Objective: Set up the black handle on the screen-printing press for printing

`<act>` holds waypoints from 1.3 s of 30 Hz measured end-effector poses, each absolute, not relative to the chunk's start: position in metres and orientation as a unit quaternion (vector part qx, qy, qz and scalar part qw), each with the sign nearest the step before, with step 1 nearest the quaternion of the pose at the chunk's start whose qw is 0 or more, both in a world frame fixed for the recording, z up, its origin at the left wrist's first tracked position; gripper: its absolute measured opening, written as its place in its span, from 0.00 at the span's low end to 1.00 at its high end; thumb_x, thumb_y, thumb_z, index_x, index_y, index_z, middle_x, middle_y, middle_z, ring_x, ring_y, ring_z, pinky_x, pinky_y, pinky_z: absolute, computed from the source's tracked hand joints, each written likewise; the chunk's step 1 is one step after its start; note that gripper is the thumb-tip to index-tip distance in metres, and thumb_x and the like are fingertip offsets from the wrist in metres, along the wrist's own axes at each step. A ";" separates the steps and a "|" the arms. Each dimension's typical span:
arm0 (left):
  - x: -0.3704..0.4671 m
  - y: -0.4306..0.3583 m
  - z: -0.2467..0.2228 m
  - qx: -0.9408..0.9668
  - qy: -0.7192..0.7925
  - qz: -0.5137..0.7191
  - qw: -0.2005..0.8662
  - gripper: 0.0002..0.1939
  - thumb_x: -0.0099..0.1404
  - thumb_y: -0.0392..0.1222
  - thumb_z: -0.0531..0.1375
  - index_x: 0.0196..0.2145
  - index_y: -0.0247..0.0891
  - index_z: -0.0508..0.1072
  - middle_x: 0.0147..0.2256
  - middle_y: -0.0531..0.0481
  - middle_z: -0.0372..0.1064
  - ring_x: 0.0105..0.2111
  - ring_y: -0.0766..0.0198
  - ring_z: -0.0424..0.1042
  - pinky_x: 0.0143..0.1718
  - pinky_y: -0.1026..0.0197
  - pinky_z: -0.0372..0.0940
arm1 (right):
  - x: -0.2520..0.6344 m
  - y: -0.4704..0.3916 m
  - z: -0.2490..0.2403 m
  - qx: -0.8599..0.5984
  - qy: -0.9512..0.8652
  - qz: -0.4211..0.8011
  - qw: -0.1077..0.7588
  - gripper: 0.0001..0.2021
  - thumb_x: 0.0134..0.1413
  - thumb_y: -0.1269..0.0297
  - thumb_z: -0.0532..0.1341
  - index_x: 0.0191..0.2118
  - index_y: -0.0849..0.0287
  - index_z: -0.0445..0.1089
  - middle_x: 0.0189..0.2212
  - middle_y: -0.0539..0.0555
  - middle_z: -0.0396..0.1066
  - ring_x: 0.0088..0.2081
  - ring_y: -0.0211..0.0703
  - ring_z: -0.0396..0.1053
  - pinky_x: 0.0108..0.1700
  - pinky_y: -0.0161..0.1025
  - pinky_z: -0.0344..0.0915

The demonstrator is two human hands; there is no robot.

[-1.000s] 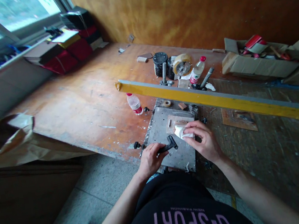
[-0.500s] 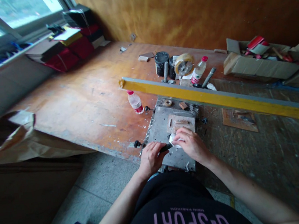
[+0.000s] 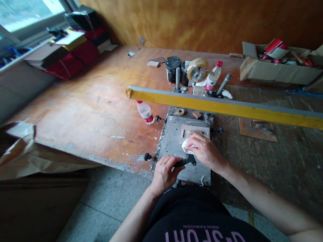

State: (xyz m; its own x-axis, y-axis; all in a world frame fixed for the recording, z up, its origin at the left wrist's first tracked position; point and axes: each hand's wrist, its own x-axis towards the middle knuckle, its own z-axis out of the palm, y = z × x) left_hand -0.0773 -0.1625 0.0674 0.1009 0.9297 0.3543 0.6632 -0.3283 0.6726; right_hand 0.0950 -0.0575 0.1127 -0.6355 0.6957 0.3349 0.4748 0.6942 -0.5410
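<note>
My left hand [image 3: 165, 172] is closed round the handle of a black tool [image 3: 190, 160], whose wider head points to the right. In my right hand [image 3: 205, 153] is a crumpled white wipe [image 3: 186, 146], pinched in the fingers just above the tool's head. Both hands are over a grey metal plate [image 3: 169, 142] at the bench's near edge. On that plate lie a wooden board [image 3: 196, 128], a small tape roll [image 3: 180, 111] and a brown block [image 3: 197, 114]. The tool's handle is mostly hidden by my fingers.
A long yellow bar [image 3: 232, 110] runs across beyond the plate. Past its left part stands a water bottle [image 3: 146, 113]. Behind the bar are a black jar [image 3: 174, 71], a large tape roll [image 3: 197, 71] and another bottle [image 3: 213, 76]. A cardboard box [image 3: 283, 71] sits back right.
My right hand has lifted the white wipe slightly up and away from the tool. The tool's black head, covered before, now shows. My left hand keeps its hold.
</note>
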 end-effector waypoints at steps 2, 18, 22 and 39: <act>-0.078 -0.161 0.069 0.717 0.553 0.382 0.184 0.10 0.64 0.45 0.61 0.39 0.37 0.72 0.31 0.47 0.74 0.32 0.62 0.72 0.35 0.61 0.66 | 0.098 -0.061 0.116 -0.316 -0.889 0.200 0.264 0.07 0.58 0.72 0.61 0.28 0.56 0.67 0.30 0.51 0.68 0.37 0.42 0.69 0.41 0.39 0.65; -0.084 -0.160 0.070 0.711 0.574 0.378 0.148 0.09 0.64 0.44 0.61 0.39 0.37 0.72 0.28 0.50 0.72 0.30 0.62 0.72 0.32 0.62 0.65 | 0.119 -0.047 0.126 -0.372 -0.839 0.213 0.334 0.05 0.58 0.71 0.59 0.31 0.56 0.66 0.33 0.53 0.70 0.38 0.44 0.70 0.42 0.39 0.65; -0.085 -0.159 0.070 0.713 0.578 0.368 0.147 0.09 0.65 0.45 0.60 0.39 0.37 0.72 0.29 0.50 0.72 0.31 0.62 0.72 0.33 0.62 0.65 | 0.118 -0.062 0.140 -0.336 -0.819 0.349 0.308 0.05 0.60 0.72 0.56 0.37 0.55 0.66 0.34 0.50 0.72 0.36 0.39 0.71 0.38 0.35 0.65; -0.080 -0.161 0.076 0.726 0.554 0.385 0.136 0.09 0.65 0.45 0.60 0.40 0.37 0.72 0.30 0.48 0.74 0.31 0.62 0.72 0.34 0.61 0.66 | 0.098 -0.065 0.120 -0.262 -0.894 0.171 0.321 0.05 0.59 0.69 0.60 0.32 0.58 0.71 0.32 0.53 0.68 0.37 0.42 0.69 0.40 0.39 0.67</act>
